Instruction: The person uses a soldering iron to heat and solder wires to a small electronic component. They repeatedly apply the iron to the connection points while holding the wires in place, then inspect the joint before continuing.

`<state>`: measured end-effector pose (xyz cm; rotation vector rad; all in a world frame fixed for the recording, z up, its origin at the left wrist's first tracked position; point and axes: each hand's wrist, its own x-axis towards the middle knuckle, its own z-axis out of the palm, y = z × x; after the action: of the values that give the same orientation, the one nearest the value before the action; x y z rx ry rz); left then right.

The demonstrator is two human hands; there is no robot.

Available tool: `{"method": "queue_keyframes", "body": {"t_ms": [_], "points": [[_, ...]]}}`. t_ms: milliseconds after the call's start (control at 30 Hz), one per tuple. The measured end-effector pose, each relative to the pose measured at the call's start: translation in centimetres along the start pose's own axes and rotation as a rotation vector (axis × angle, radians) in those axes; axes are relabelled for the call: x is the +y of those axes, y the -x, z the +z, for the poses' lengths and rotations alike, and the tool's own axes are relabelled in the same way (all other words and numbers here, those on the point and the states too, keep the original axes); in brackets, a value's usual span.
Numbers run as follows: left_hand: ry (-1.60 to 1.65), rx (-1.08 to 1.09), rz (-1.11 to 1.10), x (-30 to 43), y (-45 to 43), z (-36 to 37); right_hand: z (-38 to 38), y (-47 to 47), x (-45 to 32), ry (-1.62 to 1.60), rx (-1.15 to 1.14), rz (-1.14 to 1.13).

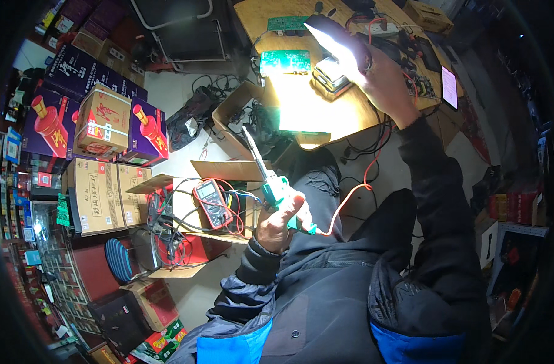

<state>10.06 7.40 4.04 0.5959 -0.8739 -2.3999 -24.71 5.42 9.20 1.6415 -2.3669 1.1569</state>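
My left hand (281, 220) is closed around the green handle of a pistol-style soldering iron (274, 189), whose metal tip points up and away from me. An orange-red cord runs from the handle's base toward the table. Above the wooden table (349, 125), my right hand (384, 86) grips a brightly lit lamp head (334, 45). Under the lamp, glare washes out part of the tabletop. A stacked metallic block (330, 79) sits just below the lamp. Green circuit boards (285, 61) lie left of it, one lit strongly and another (288, 22) farther back.
An open carton holds a red multimeter (213, 204) with tangled leads. Another cardboard box (234, 107) with cables stands by the table's left edge. A lit phone (449, 87) rests at the table's right edge, near a power strip (381, 29). Boxes are stacked at left.
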Motion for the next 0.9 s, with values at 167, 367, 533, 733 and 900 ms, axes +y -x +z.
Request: {"method": "queue_keyframes", "body": {"t_ms": [167,367,533,733,900], "points": [[0.013,0.013,-0.002,-0.3,1.1,-0.2,0.5,-0.8,1.8,-0.119,-0.032,-0.174],[-0.026,0.014,-0.023,-0.7,1.9,0.4,-0.4,-0.5,1.5,-0.459,-0.094,-0.131],[0.018,-0.019,-0.069,-0.5,2.4,1.0,-1.8,3.0,2.4,-0.092,0.133,-0.069],[-0.01,-0.055,-0.16,-0.9,2.2,1.1,-1.9,12.4,1.4,-0.765,-0.082,0.564],[-0.109,-0.066,-0.139,-1.1,2.3,1.2,1.4,14.1,1.2,-1.233,-0.054,0.698]]}}
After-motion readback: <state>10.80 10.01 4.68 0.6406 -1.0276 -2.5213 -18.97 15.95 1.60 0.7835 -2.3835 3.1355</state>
